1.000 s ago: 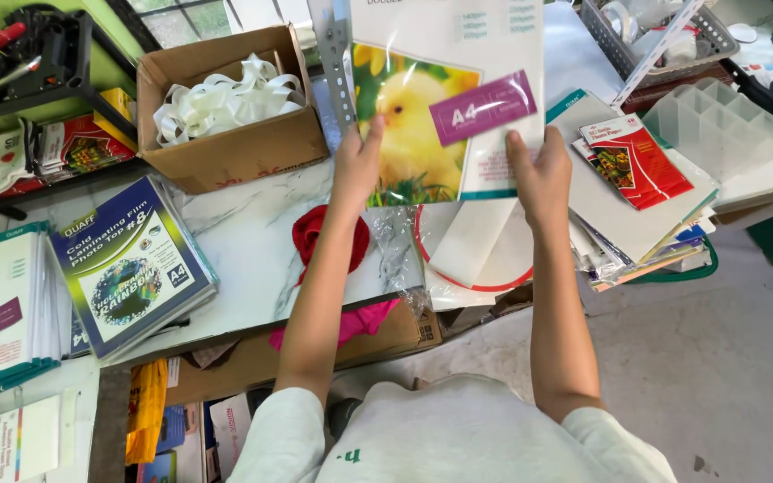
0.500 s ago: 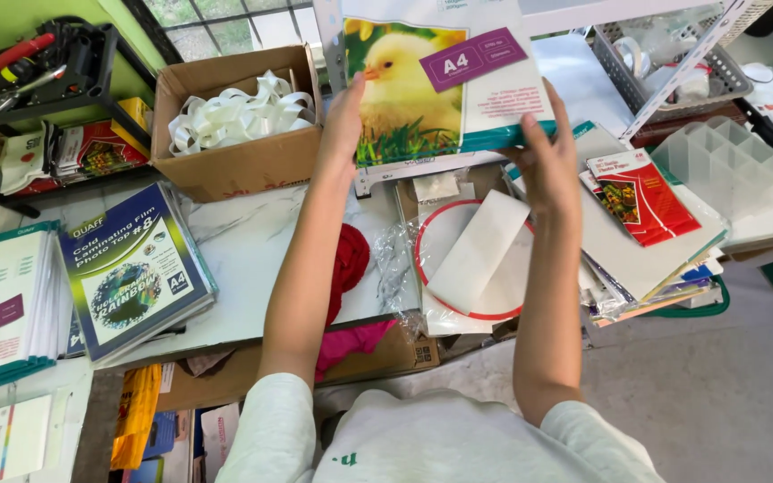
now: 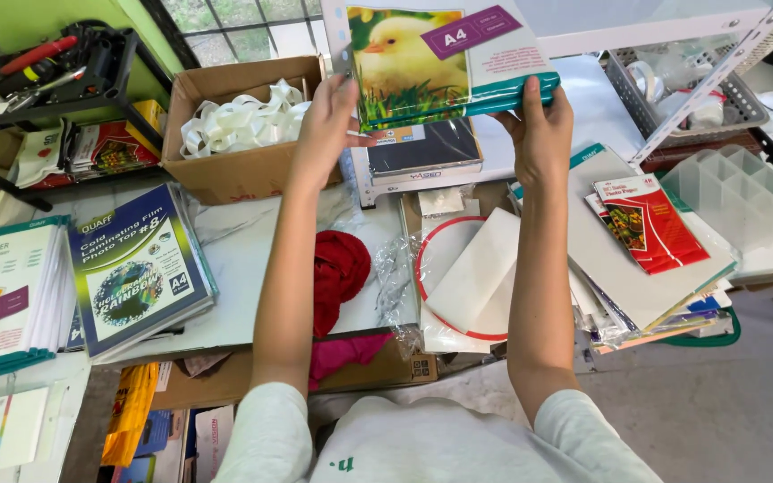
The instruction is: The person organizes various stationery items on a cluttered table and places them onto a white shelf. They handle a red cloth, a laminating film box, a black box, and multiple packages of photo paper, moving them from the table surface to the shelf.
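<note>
A stack of photo paper packs [image 3: 445, 58], its top cover showing a yellow chick on grass, is held up in the air above the far edge of the bench [image 3: 252, 259], lifted by both hands. The left hand [image 3: 328, 121] clasps the stack's left edge, fingers curled behind and thumb in front. The right hand [image 3: 543, 134] grips the right edge the same way, fingers wrapped over the teal spines.

From the bench's left edge: a pile of white paper packs [image 3: 6, 295], then a dark blue pack of film sheets [image 3: 136, 268] just beside it. Behind, at the far edge, an open cardboard box [image 3: 234, 170] holds white ribbon [image 3: 239, 121]. Near the middle lies a red cloth [image 3: 340, 273], then a red-rimmed round plate [image 3: 447, 259] with a white sheet across it. Toward the right edge, a red pack [image 3: 650, 224] rests on a loose heap of papers.
</note>
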